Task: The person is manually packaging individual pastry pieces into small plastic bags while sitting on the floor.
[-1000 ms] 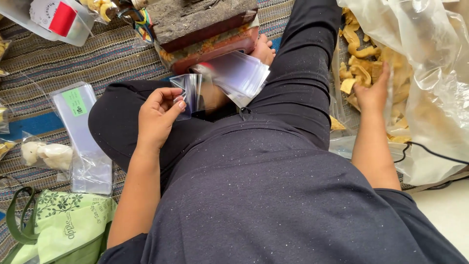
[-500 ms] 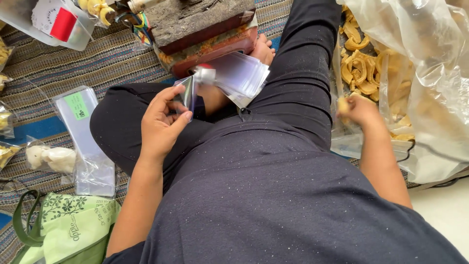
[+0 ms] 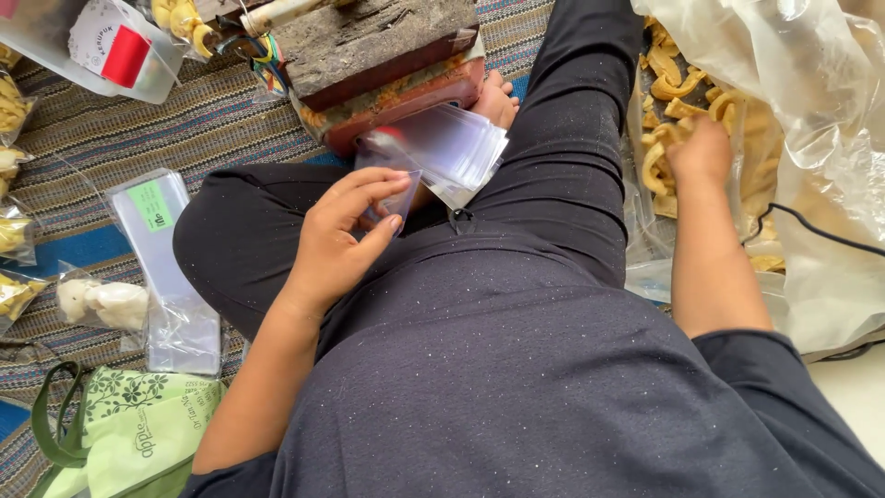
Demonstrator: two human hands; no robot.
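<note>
Since the earlier frame, my right hand had gone back into the big clear sack at the right edge of the woven mat, its fingers curled among the yellow crackers; I could not tell whether they had closed on any. My left hand had dropped a little toward my lap and pinched one small clear bag between thumb and fingertips, mouth tipped up, as I judged, so it could take a filling. Just beyond it, a stack of empty clear bags lay on my crossed leg, close for picking. Behind that stood a worn wooden block on a reddish base. Near the mat's left edge lay a flat sleeve with a green label and a green cloth bag.
</note>
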